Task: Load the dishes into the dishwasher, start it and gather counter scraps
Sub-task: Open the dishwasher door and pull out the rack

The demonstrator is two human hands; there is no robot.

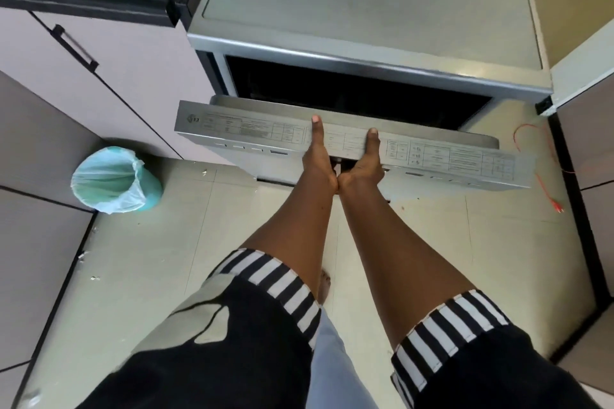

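Both hands are on the dishwasher door (252, 134). It hangs part-open, tipped out toward me from the dishwasher (365, 10). My left hand (317, 159) and right hand (363, 161) sit side by side at the door's middle, heels touching. Each thumb lies flat on the door's top edge among the printed controls, and the rest of each hand reaches under the lip. My guess for two hands at centre: it keeps the door from twisting and shares its weight as it swings. Whether it is bound down for loading or up for closing, I can't tell.

My fingers are hidden beneath the door edge, so I judge a grip from the thumbs alone. The cavity behind the door is black, and I make out no racks or dishes in it. The control labels are too small to read.

Left of the door, on the floor, stands a green bin (151, 188) with a pale liner, mouth open; likely the place for scraps. A few small white scraps (204, 172) lie on the floor between bin and door. Right of the door, a red wire (545, 183) trails across the floor. Up and left of the door is the bench (83, 0) edge. The dark and blue things on it are cut off by the frame, and I can't name them.
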